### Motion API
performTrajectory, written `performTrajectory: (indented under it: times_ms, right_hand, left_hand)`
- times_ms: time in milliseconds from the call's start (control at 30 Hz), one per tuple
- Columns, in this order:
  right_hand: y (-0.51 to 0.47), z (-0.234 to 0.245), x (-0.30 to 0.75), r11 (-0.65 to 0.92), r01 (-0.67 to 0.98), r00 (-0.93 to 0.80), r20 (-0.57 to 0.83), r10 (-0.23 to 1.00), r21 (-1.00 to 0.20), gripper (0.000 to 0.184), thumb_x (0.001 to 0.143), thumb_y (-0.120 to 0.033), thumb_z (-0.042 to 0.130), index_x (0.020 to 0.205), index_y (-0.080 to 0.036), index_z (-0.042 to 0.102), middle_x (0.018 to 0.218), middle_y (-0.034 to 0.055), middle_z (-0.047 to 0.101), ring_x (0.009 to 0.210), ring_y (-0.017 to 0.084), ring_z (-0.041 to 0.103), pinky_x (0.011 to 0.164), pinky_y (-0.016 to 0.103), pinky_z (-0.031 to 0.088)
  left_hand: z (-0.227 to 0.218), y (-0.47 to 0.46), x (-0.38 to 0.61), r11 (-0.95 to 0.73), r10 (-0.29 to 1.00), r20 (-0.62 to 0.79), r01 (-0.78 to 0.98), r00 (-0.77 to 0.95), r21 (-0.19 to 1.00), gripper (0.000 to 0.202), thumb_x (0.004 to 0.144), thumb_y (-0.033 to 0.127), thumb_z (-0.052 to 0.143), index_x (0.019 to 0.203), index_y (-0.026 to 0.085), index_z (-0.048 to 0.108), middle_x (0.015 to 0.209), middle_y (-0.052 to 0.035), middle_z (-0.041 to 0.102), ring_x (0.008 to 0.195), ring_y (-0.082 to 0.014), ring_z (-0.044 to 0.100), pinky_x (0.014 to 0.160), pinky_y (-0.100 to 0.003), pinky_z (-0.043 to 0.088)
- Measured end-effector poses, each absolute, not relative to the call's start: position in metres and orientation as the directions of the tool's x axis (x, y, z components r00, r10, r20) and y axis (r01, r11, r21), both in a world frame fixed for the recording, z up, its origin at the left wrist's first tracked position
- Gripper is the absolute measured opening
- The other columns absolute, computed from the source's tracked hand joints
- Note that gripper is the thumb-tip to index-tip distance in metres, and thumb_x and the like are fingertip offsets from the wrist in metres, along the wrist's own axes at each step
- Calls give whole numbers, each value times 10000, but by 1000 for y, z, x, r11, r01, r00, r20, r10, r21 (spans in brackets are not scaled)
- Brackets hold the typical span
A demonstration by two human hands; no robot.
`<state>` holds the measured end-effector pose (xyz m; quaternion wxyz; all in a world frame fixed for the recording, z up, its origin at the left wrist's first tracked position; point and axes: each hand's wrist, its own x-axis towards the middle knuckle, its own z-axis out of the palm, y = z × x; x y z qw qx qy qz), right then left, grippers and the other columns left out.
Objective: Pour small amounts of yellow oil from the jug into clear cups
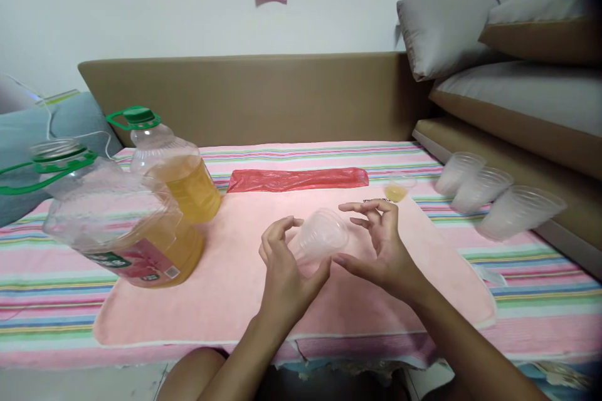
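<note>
My left hand (pixel 285 276) and my right hand (pixel 379 244) both hold a clear plastic cup (pixel 320 238) above a pink towel (pixel 244 276). The cup is tilted on its side, with fingers of each hand curled around it. A small clear cup with yellow liquid (pixel 399 188) stands just beyond my right hand. At left, a large clear jug with yellow oil and an open mouth (pixel 117 219) leans over the towel. Behind it stands a second oil jug with a green cap (pixel 172 166).
A red plastic bag (pixel 298 179) lies flat at the far edge of the towel. Three empty clear cups (pixel 498 197) lie on their sides at right. Striped cloth (pixel 531 288) covers the surface; grey cushions (pixel 446 31) are stacked behind right.
</note>
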<state>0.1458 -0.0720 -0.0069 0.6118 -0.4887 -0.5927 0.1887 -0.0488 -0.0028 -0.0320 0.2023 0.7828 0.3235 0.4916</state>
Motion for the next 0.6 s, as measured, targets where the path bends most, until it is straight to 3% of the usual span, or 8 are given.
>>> performTrajectory:
  times_ms: [600]
  right_hand:
    - [-71,-10,144,459,336,228,544,807,-822,716,877,-379,937,1358,-356,406,1394,67,517,1379,320,528,1144,658,381]
  left_hand:
    - [-28,-6,-48,-703,711,616,329,339,630,755,891,314,785,1495,307,331,1405,-132,526,1384,-376,520,1146,-655,395]
